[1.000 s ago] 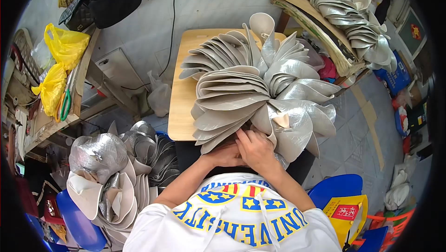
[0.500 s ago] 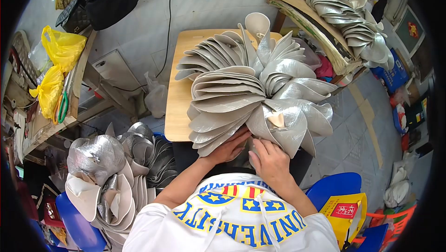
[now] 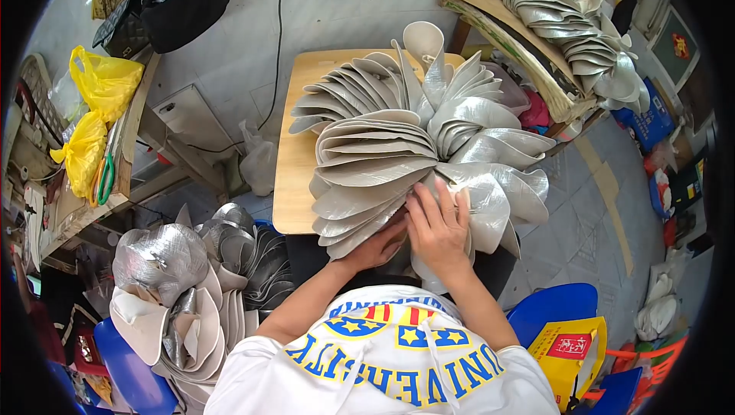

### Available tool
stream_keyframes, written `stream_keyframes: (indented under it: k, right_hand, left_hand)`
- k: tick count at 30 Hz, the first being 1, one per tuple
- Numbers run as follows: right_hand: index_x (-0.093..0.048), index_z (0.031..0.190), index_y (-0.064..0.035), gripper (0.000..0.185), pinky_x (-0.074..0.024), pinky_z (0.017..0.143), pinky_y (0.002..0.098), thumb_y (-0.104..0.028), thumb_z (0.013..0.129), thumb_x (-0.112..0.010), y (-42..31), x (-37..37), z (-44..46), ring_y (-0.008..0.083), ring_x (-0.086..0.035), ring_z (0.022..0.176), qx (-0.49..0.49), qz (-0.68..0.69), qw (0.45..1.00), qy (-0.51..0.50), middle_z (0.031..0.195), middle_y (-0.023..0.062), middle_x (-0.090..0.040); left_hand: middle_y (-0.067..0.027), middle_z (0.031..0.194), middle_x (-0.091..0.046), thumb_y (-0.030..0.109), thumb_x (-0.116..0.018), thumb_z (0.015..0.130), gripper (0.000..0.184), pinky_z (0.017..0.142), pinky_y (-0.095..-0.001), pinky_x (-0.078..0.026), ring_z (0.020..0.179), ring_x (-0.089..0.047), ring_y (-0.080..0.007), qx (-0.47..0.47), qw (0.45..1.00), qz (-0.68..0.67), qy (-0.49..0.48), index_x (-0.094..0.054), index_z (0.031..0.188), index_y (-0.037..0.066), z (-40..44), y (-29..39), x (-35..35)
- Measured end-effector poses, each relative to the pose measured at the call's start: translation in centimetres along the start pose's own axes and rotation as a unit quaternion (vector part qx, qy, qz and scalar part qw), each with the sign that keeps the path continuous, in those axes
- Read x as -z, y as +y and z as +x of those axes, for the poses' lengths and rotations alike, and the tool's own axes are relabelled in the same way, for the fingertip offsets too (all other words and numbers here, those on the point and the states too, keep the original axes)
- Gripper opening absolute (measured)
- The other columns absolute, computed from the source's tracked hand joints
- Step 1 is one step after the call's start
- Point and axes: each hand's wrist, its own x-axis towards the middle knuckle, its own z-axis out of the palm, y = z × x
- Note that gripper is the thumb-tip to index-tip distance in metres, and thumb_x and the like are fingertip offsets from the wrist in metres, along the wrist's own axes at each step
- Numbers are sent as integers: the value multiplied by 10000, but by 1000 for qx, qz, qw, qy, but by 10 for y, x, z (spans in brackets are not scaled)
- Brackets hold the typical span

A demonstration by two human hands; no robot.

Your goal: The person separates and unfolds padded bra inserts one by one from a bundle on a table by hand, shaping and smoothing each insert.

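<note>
A large pile of curved silver-and-beige foil-lined pieces [image 3: 375,147] lies fanned out on a light wooden board [image 3: 295,185]. At the pile's near edge, my right hand [image 3: 439,223] rests on the pieces with its fingers extended and slightly apart. My left hand [image 3: 375,248] is at the lower left edge, its fingertips partly tucked beneath the pieces, so what it may hold is hidden. Below my right hand, a pale piece hangs toward my lap.
More foil pieces lie in a heap [image 3: 180,300] at the lower left and on a padded stack [image 3: 521,47] at the upper right. Yellow bags [image 3: 107,82] and green-handled scissors [image 3: 106,179] are on a side table. A blue chair [image 3: 555,308] stands at right.
My right hand has moved up from the near edge onto the pieces, and its fingers have spread. My left hand has shifted left from beside it and now stays at the lower edge.
</note>
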Motion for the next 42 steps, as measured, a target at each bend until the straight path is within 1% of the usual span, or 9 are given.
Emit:
stream_keyframes:
  k: [3, 10, 16, 17, 21, 28, 33, 39, 42]
  right_hand:
    - [-682, 1037, -125, 238, -372, 945, 403, -205, 835, -586, 6, -14, -11, 279, -493, 1247, 30, -41, 997, 66, 1211, 12, -619]
    - [-689, 1019, -119, 223, -388, 891, 385, -184, 831, -589, 7, -14, -12, 286, -498, 1240, 33, -12, 997, 69, 1197, 18, -626]
    - [-690, 1013, -121, 221, -379, 895, 388, -185, 819, -606, 6, -15, -12, 303, -492, 1239, 32, -6, 997, 66, 1205, 22, -619]
    - [-691, 1009, -120, 223, -370, 899, 391, -181, 806, -624, 6, -16, -12, 309, -489, 1237, 33, -5, 997, 67, 1215, 25, -613]
    - [-675, 1060, -115, 255, -359, 904, 397, -175, 817, -627, 7, -10, -12, 326, -487, 1236, 33, 8, 999, 38, 1220, 35, -613]
    - [-619, 1197, -191, 323, -382, 898, 387, -207, 876, -579, 7, -12, -13, 319, -494, 1236, 26, 33, 997, 63, 1198, 39, -629]
    - [-611, 1225, -227, 351, -363, 932, 397, -211, 876, -580, 3, -14, -10, 323, -502, 1225, 19, 41, 996, 71, 1187, 40, -634]
    - [-645, 1172, -248, 341, -293, 998, 443, -213, 836, -594, -5, 0, 6, 321, -473, 1252, -13, 70, 997, 31, 1229, 43, -608]
    - [-655, 1153, -241, 335, -296, 994, 451, -209, 825, -595, -6, -2, 7, 318, -463, 1258, -8, 70, 997, 7, 1261, 50, -586]
  left_hand:
    - [-80, 1436, -430, 226, -699, 770, 650, 1094, -455, -319, 1323, -405, -280, -6, 1000, -16, 14, -467, 1376, 175, 4, 2, 2]
    - [-89, 1434, -432, 201, -696, 777, 626, 1098, -442, -315, 1324, -405, -285, -11, 1000, -9, 20, -483, 1362, 142, 3, 2, 4]
    - [-166, 1295, -544, 146, -678, 801, 413, 981, -417, -443, 1170, -550, -316, 50, 992, -112, 32, -607, 1202, 80, 12, 27, 25]
    - [-169, 1150, -621, 75, -685, 783, 271, 890, -391, -503, 1056, -616, -324, 10, 992, -94, 85, -663, 1050, 33, 15, 34, 34]
    - [-149, 1059, -650, 10, -700, 751, 194, 881, -401, -515, 1069, -609, -359, -125, 968, -52, 210, -668, 941, -7, 27, 56, 69]
    - [-148, 1111, -634, 19, -718, 730, 223, 897, -416, -506, 1110, -576, -379, -81, 958, 51, 270, -678, 950, 28, 31, 57, 81]
    - [-127, 1073, -638, 43, -686, 731, 248, 858, -363, -496, 1005, -604, -307, -12, 952, 142, 272, -662, 976, 5, 38, 53, 80]
    - [-113, 1017, -651, 54, -721, 711, 240, 789, -359, -511, 923, -617, -295, -10, 957, 125, 263, -658, 938, 14, 41, 48, 86]
    - [-112, 1013, -652, 50, -733, 710, 245, 761, -365, -515, 902, -622, -299, 1, 959, 110, 262, -650, 938, 16, 39, 48, 88]
